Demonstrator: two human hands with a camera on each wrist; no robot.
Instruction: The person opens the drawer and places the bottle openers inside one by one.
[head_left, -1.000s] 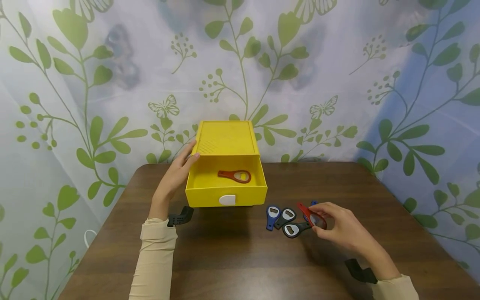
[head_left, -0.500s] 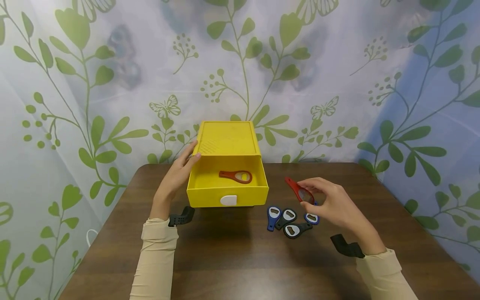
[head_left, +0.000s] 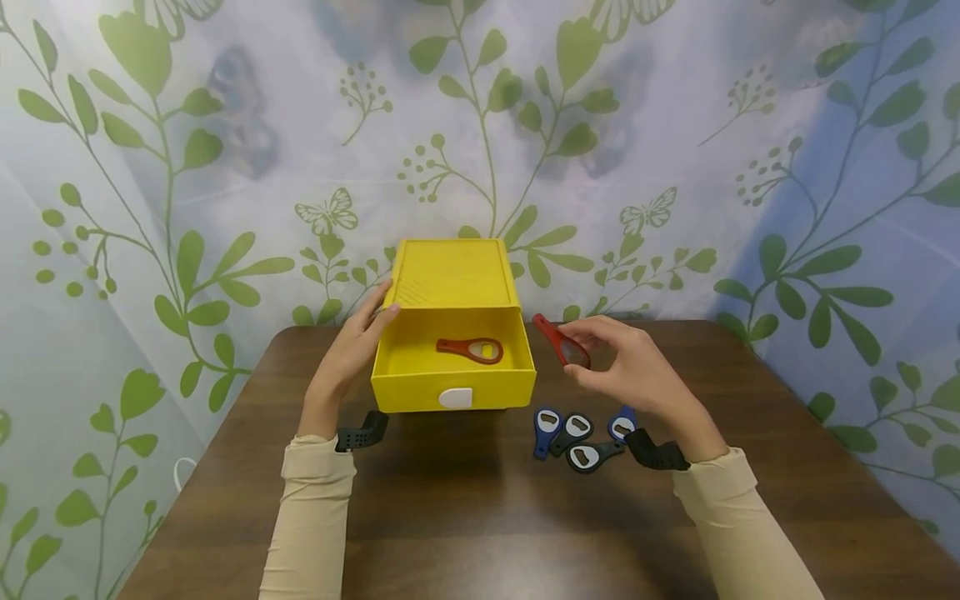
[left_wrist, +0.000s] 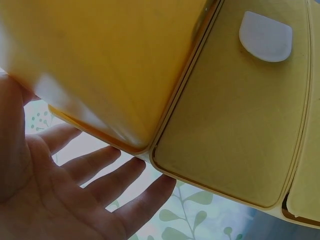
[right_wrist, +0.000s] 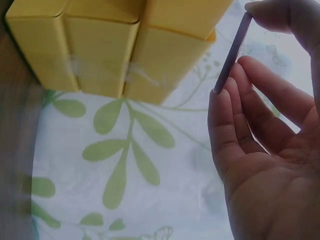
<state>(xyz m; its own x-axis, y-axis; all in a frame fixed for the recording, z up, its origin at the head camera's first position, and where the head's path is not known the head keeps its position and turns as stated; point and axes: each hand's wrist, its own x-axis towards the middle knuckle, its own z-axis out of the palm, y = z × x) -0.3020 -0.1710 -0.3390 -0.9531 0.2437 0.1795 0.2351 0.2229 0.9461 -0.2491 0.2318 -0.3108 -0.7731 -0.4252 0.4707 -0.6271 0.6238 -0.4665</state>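
A yellow cabinet [head_left: 457,273] stands on a brown wooden table [head_left: 420,533], its top drawer [head_left: 495,390] pulled out toward the wearer; a white knob [head_left: 455,399] sits on the drawer's front, and the left wrist view shows closed drawer fronts [left_wrist: 230,110] beside it. The person's left hand [head_left: 352,346] rests at the cabinet's left side, fingers extended against the wall, not clenched round anything. Just right of the cabinet, the right hand [head_left: 630,362] pinches a red bottle opener [head_left: 551,333] by its round end between thumb and fingers; the opener is clear of the table, its handle slanting up toward the cabinet, and the right wrist view shows it edge-on. Inside the cabinet's open drawer lies an orange-red opener [head_left: 459,346], handle to the left; on the table, in front of the cabinet and to its right, lie a blue opener [head_left: 543,440], a black opener [head_left: 576,428], a second black opener [head_left: 596,455] and, farthest right, another blue opener [head_left: 622,427], partly hidden by the right wrist's black strap [head_left: 656,452].
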